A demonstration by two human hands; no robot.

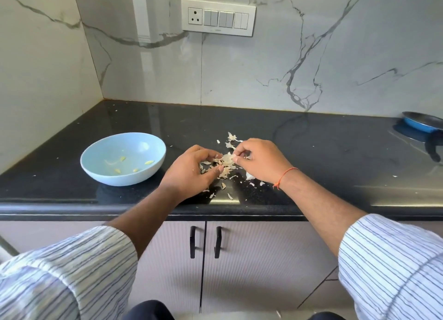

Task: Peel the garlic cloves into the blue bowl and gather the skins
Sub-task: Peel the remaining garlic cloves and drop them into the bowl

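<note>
A light blue bowl [100, 168] stands on the black counter, left of my hands, with several peeled garlic cloves [134, 165] inside. Papery garlic skins [225, 167] lie in a loose heap between my hands, with more flakes scattered behind [231, 138] and in front. My left hand [189, 171] curls over the left side of the heap, fingertips in the skins. My right hand [261, 161] pinches a pale piece of garlic skin at the top of the heap. Whether a clove sits inside that piece is hidden.
The black counter [311, 156] runs to a rounded front edge, with cabinet doors below. A blue pan [419, 125] with a dark handle sits at the far right. Marble walls close in behind and on the left; a switch panel [218, 17] hangs on the back wall.
</note>
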